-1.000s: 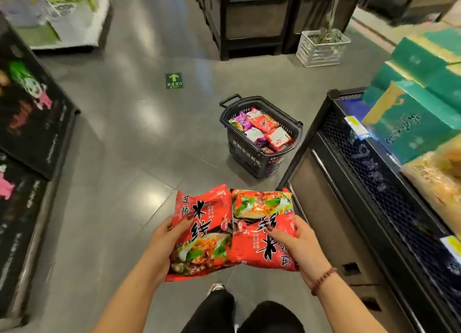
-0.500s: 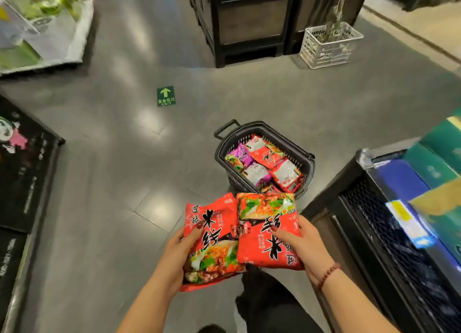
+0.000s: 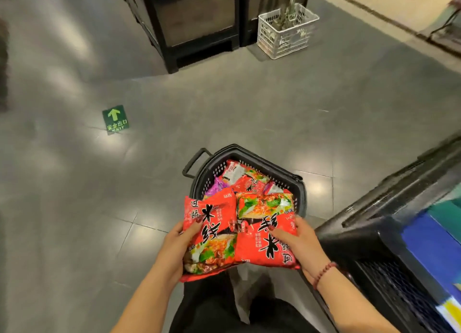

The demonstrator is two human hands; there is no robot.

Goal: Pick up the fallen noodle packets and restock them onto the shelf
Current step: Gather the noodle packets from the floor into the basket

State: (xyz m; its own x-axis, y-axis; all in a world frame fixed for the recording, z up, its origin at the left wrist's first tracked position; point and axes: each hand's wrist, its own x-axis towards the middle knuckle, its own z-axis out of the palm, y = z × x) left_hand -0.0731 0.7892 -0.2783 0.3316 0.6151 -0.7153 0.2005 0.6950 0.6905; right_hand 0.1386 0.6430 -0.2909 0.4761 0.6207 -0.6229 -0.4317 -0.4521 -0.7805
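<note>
Both picked up, the left packet (image 3: 212,229) gripped in the left hand (image 3: 174,245) and the right packet (image 3: 267,238) in the right hand (image 3: 299,243) hover just this side of the basket (image 3: 262,159), which holds more packets (image 3: 249,184); placing them on the shelf (image 3: 374,233), right of it, looks undone.

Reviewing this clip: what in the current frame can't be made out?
Head view only.
Basket: packet count unclear; the left packet and right packet, held in front, hide its near half.
Shelf: cut off by the right edge; restocking spot unseen.
White crate: contents blurred.
</note>
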